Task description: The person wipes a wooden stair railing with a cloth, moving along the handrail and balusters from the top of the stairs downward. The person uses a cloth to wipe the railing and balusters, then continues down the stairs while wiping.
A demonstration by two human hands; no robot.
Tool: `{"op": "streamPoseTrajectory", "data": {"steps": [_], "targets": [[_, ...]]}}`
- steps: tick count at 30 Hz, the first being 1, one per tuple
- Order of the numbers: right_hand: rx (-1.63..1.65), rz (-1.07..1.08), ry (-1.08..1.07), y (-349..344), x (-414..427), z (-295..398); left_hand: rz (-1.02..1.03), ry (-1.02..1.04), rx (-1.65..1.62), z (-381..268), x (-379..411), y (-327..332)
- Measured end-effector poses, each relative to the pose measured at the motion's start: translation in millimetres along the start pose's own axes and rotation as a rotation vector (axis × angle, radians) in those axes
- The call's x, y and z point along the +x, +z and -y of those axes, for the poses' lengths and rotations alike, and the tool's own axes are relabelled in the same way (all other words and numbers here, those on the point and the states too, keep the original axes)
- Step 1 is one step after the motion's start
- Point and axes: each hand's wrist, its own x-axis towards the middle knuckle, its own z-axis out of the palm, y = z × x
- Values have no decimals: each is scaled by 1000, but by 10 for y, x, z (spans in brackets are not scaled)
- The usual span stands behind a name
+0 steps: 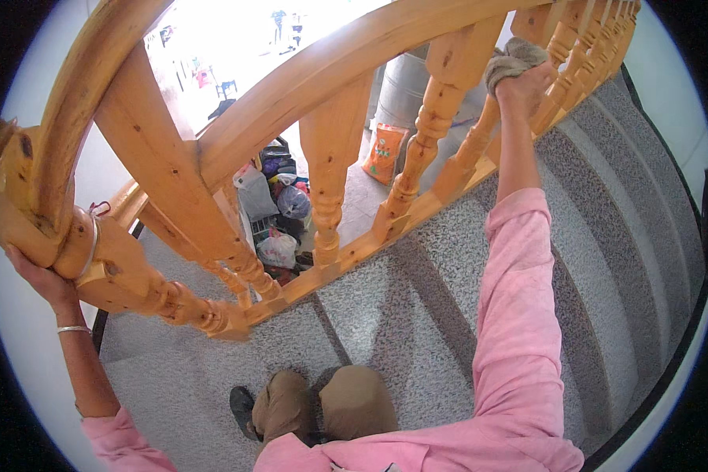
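My left hand [41, 277] rests against the wooden newel post [115, 271] of the stair railing at the left, its fingers partly hidden behind the post. A cord is tied around that post. At the upper right my right hand [531, 88] holds a bunched grey-brown cloth [513, 62] against a turned wooden baluster [478, 133]. The curved wooden handrail [312, 71] runs across the top of the view, above the row of balusters.
Grey speckled stairs [590, 177] curve up the right side, with dark edges on the steps. Beyond the balusters, on a lower floor, lie several plastic bags [256, 194], an orange sack [384, 153] and a large metal cylinder [400, 88].
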Motion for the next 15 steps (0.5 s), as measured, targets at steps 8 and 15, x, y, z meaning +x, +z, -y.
{"op": "streamPoseTrajectory", "data": {"steps": [8, 15], "targets": [[492, 447, 233, -218, -125, -1266, 106, -26, -118, 420, 99, -21], [857, 458, 409, -971, -1079, -177, 88, 91, 23, 497, 225, -167]]}}
